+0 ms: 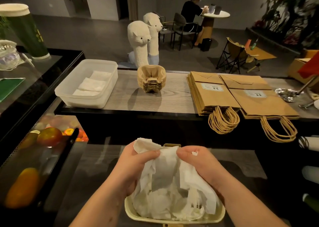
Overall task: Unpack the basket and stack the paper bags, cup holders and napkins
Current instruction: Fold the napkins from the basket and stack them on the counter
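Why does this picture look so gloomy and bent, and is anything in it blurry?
Head view: the light is dim and warm. The wide-angle lens makes the tall green cup at the left edge lean. The cup holders throw a soft shadow toward the camera. The foliage at top right is smeared. The glass case carries pale reflections. The napkins look sharp.

Two white alpaca figures (139,42) stand on the floor just beyond the wood counter (176,95). Far back, a person (191,14) sits at a round table (216,15), with a black bag (206,44) on the floor beside it. A folding chair (233,54) stands to the right. At far left, a tall green cup (24,31) stands on a glass case (69,54). Fruit (49,136) lies inside it, near left. Crumpled foil (286,94) lies on the counter, right.
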A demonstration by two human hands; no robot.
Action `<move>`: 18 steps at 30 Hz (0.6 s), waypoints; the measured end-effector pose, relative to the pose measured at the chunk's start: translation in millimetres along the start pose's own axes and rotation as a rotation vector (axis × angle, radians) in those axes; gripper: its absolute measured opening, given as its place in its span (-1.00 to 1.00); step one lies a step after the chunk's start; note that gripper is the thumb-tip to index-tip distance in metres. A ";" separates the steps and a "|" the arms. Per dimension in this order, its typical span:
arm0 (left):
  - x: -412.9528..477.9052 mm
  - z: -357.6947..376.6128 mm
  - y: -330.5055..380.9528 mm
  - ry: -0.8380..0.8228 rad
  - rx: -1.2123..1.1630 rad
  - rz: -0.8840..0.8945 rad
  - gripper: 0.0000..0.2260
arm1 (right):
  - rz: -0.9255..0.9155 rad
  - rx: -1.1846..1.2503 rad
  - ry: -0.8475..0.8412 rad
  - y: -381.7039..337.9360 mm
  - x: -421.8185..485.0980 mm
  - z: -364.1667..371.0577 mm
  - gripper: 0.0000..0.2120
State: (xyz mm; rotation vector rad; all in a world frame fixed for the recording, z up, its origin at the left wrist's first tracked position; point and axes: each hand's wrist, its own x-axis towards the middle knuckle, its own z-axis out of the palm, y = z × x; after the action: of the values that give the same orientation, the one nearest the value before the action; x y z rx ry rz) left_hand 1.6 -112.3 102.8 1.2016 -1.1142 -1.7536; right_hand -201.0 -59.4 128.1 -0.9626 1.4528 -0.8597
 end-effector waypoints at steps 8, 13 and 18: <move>-1.0 3.0 -7.6 0.142 -0.022 0.080 -0.88 | -0.034 0.040 0.055 11.6 -2.3 14.4 -0.94; -5.3 1.2 -3.9 0.170 0.070 0.196 -0.91 | -0.064 0.064 -0.002 7.5 -1.1 15.9 -0.89; -9.9 -0.1 3.6 0.178 0.164 0.302 -0.91 | -0.102 -0.025 0.112 -1.9 1.4 17.0 -0.92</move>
State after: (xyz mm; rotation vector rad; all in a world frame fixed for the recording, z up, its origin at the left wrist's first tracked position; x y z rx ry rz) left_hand 5.0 -104.7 109.3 1.1900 -1.2761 -1.3241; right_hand -183.9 -61.2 127.7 -1.0277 1.5227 -0.9852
